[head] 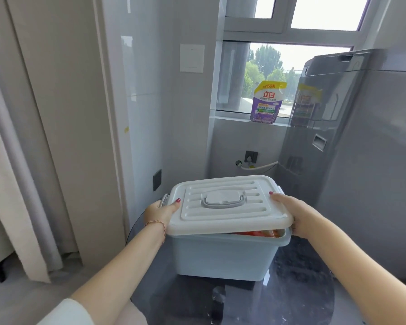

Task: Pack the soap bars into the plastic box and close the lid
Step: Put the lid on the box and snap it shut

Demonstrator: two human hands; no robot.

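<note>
Both hands' fingers (176, 202) clamped on tilted lid (225, 202), orange contents (258, 232) barely visible inside box (223, 256).

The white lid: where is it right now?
In the head view, centre frame, the lid sits tilted over the plastic box, held at its sides by left hand and right hand.

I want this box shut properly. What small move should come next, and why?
Probably press the lid down at its near right corner: both hands hold its sides, but that edge sits raised above the box rim, with a gap showing orange contents.
</note>
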